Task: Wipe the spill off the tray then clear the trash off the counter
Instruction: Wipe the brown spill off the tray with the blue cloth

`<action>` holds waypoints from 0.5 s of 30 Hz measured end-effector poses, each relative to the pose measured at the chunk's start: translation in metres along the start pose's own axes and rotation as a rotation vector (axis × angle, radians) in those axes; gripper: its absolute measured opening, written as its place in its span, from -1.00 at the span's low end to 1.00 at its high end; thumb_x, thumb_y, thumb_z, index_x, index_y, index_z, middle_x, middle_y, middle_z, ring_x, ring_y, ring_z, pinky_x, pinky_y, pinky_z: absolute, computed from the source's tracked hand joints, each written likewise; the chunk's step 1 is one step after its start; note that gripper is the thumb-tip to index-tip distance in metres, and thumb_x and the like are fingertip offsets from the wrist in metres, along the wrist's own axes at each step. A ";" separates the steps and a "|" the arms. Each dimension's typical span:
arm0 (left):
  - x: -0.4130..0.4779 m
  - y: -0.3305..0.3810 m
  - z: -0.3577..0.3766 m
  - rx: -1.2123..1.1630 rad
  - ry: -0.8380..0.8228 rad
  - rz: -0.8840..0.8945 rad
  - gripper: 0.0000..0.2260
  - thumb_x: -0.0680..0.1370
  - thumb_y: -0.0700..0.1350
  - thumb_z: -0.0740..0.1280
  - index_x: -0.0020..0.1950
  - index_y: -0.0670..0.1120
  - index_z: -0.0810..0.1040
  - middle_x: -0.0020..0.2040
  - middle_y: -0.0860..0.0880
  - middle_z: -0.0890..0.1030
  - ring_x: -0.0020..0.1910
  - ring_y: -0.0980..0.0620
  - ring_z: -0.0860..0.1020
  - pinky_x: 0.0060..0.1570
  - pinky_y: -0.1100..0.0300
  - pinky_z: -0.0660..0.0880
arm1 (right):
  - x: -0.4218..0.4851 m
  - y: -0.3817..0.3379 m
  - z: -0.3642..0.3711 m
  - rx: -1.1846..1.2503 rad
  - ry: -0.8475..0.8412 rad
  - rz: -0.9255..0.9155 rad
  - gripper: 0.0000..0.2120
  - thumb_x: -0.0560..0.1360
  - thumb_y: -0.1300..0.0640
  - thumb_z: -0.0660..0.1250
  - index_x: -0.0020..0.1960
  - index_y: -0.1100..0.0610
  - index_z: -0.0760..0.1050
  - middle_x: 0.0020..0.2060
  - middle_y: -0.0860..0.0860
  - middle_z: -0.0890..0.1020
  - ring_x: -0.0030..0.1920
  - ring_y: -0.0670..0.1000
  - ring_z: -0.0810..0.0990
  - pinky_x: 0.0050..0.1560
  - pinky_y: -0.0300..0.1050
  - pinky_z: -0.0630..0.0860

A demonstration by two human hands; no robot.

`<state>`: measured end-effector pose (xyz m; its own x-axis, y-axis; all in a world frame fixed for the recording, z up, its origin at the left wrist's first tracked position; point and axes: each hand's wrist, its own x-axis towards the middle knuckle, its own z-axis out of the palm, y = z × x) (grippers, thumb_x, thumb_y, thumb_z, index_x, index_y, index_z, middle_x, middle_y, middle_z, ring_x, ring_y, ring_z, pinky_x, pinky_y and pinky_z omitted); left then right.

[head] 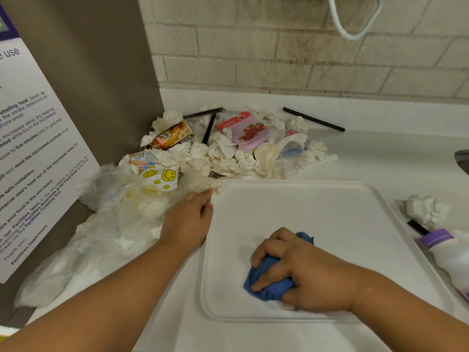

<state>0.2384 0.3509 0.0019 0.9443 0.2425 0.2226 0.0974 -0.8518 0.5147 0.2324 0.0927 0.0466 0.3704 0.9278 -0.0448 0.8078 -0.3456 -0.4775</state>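
Note:
A white tray (330, 212) lies on the white counter (380, 153) in front of me. My right hand (304, 268) grips a bunched blue cloth (266, 283) and presses it onto the tray's near left part. At the tray's left rim my left hand (187, 219) rests, its fingers curled over the edge. Behind the tray is a pile of trash (228, 153): crumpled tissues, a pink pomegranate packet (250, 132), a brown wrapper (171, 137), a smiley-face wrapper (162, 177) and black straws. I cannot make out a spill on the tray.
A crumpled clear plastic bag (101, 224) lies left of the tray against a brown panel with a printed notice (33, 148). Right of the tray are a wadded tissue (426, 208) and a white bottle with a purple cap (449, 252). A long black straw (313, 119) lies near the brick wall.

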 end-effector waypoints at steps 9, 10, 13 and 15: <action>-0.002 0.000 0.001 0.016 0.000 0.041 -0.62 0.58 -0.08 0.21 0.40 -0.01 0.41 -0.03 -0.01 0.53 -0.06 -0.05 0.54 0.00 0.10 0.49 | -0.025 0.045 -0.011 -0.059 0.236 0.225 -0.62 0.32 -0.03 0.32 0.12 -0.26 0.56 0.13 -0.22 0.48 0.10 -0.06 0.34 0.12 -0.08 0.45; -0.002 0.000 0.001 0.017 0.000 0.043 -0.62 0.58 -0.07 0.20 0.40 -0.02 0.41 -0.02 -0.02 0.54 -0.05 -0.05 0.55 0.00 0.09 0.49 | -0.022 0.050 -0.011 -0.116 0.305 0.287 -0.62 0.30 -0.02 0.33 0.10 -0.24 0.58 0.10 -0.19 0.50 0.05 -0.06 0.34 0.06 -0.06 0.47; -0.002 0.000 0.002 0.027 0.003 0.048 -0.62 0.58 -0.05 0.18 0.41 -0.03 0.41 0.01 -0.03 0.55 -0.03 -0.07 0.55 0.01 0.07 0.50 | 0.001 0.035 0.004 -0.229 0.415 0.284 -0.57 0.24 0.02 0.36 0.12 -0.16 0.59 0.00 -0.06 0.56 -0.06 -0.03 0.35 -0.14 -0.07 0.50; -0.002 -0.001 0.002 0.025 0.005 0.046 -0.62 0.58 -0.08 0.21 0.41 -0.03 0.40 0.04 -0.04 0.56 0.01 -0.07 0.55 0.03 0.08 0.49 | 0.013 0.016 0.016 -0.194 0.324 0.144 -0.55 0.30 -0.02 0.34 0.20 -0.16 0.53 0.05 -0.06 0.53 -0.03 0.05 0.42 -0.08 -0.04 0.50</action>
<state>0.2372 0.3502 -0.0005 0.9463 0.2050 0.2499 0.0618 -0.8736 0.4827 0.2423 0.1013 0.0244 0.5862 0.7863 0.1951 0.7974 -0.5176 -0.3102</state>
